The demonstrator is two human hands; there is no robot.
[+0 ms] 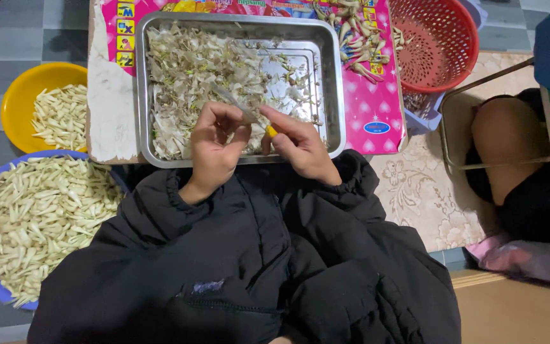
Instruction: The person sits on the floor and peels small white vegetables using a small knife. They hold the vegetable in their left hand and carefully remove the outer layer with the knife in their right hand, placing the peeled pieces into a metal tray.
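Two hands meet over my lap — my left hand [214,148] pinches a pale stalk [233,105], my right hand [300,148] grips a yellow-handled knife [270,131] — above the steel tray [332,83] of peelings; beyond, a red basket [437,41].

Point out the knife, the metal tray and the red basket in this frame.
knife [237,105], head view, on the bare blade above the hands.
metal tray [335,83], head view, on its right rim.
red basket [463,54], head view, on its inner right wall.
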